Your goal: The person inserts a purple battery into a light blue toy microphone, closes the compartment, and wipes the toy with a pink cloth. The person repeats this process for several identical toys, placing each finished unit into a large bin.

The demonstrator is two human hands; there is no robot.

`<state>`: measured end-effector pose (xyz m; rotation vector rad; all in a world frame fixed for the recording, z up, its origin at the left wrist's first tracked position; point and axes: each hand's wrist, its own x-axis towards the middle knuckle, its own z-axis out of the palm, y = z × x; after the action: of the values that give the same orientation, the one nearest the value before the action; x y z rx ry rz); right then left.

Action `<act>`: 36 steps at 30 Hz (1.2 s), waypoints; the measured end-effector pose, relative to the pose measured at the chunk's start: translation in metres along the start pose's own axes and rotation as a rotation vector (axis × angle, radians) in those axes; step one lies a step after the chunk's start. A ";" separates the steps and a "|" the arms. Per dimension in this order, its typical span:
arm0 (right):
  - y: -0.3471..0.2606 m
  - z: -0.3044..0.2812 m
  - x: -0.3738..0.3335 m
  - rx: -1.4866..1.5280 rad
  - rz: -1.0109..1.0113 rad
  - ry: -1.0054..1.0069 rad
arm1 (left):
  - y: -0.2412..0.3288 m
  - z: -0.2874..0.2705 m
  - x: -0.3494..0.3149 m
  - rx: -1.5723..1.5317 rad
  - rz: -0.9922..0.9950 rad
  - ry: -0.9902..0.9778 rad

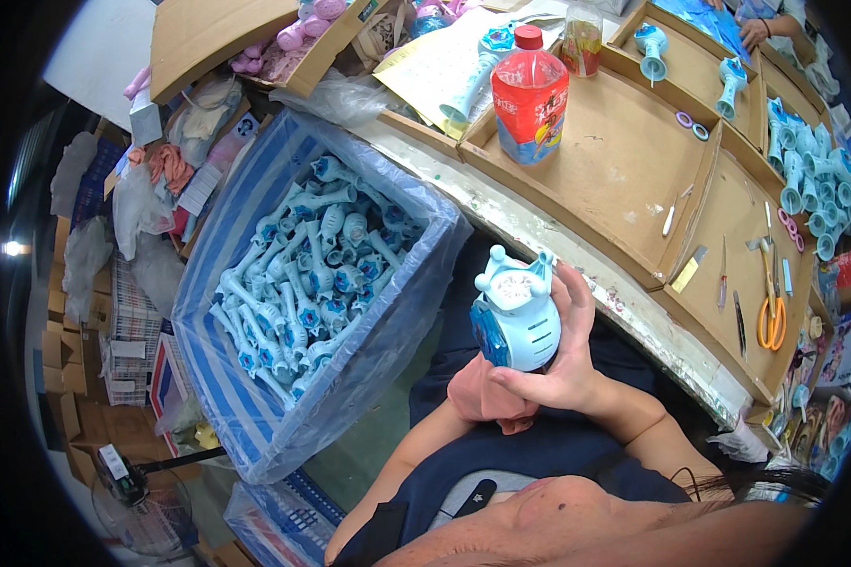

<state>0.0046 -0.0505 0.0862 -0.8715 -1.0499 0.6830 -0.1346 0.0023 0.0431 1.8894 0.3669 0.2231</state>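
My right hand (577, 364) is wrapped round a light blue plastic toy part (529, 326), held upright in front of my body. The part has a rounded body with slots in its side, a crown-like top with knobs, and a shiny dark blue piece on its left side. Just below it, my left hand is hidden under a pink cloth (494, 392), which it holds against the bottom of the toy part. To the left stands a big blue-and-white striped bag (317, 128) full of light blue toy wands (303, 283).
A cardboard-edged worktable (596, 198) holds a red-labelled bottle (529, 99), a glass jar (581, 42), orange-handled scissors (772, 321), a knife (723, 274) and several toy wands (818, 180). Another person's hand (755, 33) is at the far right. Boxes and plastic bags crowd the left.
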 end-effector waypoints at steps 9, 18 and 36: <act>0.010 -0.004 -0.002 -0.360 -0.152 0.051 | 0.002 -0.001 0.015 0.040 -0.006 -0.024; 0.033 0.000 -0.007 -0.076 -0.333 0.061 | 0.000 0.000 0.014 0.277 0.017 -0.061; 0.054 -0.040 0.029 0.219 0.275 0.346 | 0.011 0.015 0.037 -0.871 -0.170 -0.029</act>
<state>0.0482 -0.0103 0.0431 -0.9107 -0.5397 0.8254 -0.0936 -0.0012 0.0472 0.9983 0.3343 0.1964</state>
